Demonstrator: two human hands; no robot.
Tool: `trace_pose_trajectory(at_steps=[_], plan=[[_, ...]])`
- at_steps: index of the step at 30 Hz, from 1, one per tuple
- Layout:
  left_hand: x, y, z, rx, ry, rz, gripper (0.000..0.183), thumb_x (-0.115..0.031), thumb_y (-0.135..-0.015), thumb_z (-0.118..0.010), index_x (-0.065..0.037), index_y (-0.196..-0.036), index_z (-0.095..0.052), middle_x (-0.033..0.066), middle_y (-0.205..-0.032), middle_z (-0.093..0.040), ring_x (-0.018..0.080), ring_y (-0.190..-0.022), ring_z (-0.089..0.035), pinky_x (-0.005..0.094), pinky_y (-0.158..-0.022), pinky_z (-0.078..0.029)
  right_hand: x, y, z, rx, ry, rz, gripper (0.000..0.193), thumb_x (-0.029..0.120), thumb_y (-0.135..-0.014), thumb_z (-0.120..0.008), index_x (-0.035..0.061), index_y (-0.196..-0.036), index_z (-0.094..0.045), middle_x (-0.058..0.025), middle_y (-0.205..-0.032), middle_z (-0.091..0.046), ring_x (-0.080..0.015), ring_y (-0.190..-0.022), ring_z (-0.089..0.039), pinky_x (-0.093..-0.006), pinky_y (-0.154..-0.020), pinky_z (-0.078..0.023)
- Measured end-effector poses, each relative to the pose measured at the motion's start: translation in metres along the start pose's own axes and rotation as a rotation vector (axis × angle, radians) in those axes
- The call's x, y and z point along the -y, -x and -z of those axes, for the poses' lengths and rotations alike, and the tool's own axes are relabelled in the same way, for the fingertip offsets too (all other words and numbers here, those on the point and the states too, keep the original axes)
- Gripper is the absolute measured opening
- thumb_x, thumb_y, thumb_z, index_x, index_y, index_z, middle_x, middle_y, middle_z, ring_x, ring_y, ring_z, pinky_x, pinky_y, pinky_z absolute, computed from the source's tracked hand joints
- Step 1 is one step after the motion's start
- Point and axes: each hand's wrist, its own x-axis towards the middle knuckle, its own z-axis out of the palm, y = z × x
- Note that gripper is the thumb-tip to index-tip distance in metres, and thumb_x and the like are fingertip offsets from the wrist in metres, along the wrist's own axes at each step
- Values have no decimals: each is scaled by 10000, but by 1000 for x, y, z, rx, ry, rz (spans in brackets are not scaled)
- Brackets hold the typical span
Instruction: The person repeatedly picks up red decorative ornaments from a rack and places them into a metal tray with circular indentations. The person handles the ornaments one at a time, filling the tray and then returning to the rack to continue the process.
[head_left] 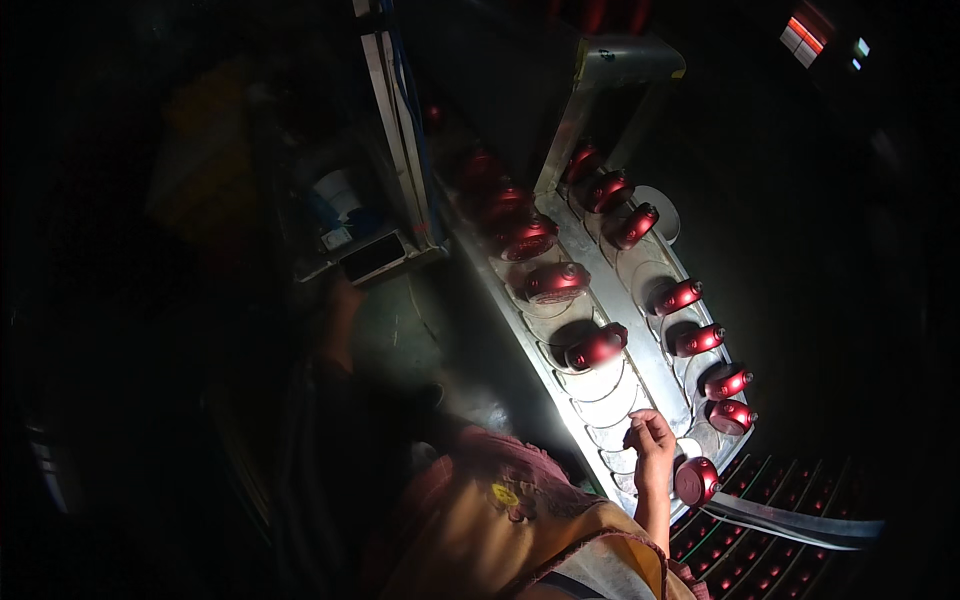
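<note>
My right hand (652, 440) is over the near end of a conveyor (600, 405) of overlapping crescent plates, fingers curled together and nothing visible in them. Beside its wrist sits a glossy red round part (696, 481) with a small knob. The closest part ahead of it on the left lane is another red part (597, 347), lying on its side and apart from my fingers. My left hand (345, 298) is dim and blurred at the left, near a dark box-like frame (374, 258); its fingers cannot be made out.
Several more red parts (700, 340) ride on the right lane. A metal housing (625, 62) spans the far end. A curved metal rail (800, 522) leads right above a rack (770, 560) of small red items. A post (397, 130) and white container (337, 193) stand left.
</note>
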Motion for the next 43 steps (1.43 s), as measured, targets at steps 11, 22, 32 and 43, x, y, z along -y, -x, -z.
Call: trace_pose_trajectory(at_steps=[11,22,32,43], plan=[[-43,17,-4,-7,-312,-514,866,-322,-609,-907,-1,-1323,-537,241,-1328,-546,428,-1217,-512,514,-1013,-426,-37,77,-34,-30,-88,-40,159,161,-966,-579,42,-1059,-628,9,-888,-607,-62,-722,-534,-241,-653,-471],[-138,111,55,419,-422,-888,569,-20,-679,-633,-3,-1242,-552,171,-1291,-496,273,-1089,-584,381,-933,-475,-19,79,-15,47,-247,44,277,207,-957,-619,59,-1190,-601,27,-858,-576,-47,-703,-486,-234,-625,-456],[-334,459,64,1403,964,-846,826,-121,-714,-718,67,-1415,-324,153,-1317,-467,213,-1203,-467,319,-1008,-386,-1,119,-12,-186,-300,458,756,351,-986,-566,48,-1539,-149,-136,-1351,-466,-193,-1201,-466,-330,-1019,-391],[-376,543,74,1360,827,-949,799,-155,-713,-725,51,-1389,-352,100,-1228,-501,146,-1073,-502,230,-880,-400,-5,165,60,-119,-581,566,738,296,-961,-600,38,-1533,-213,-75,-1417,-444,-161,-1319,-389,-332,-1116,-289]])
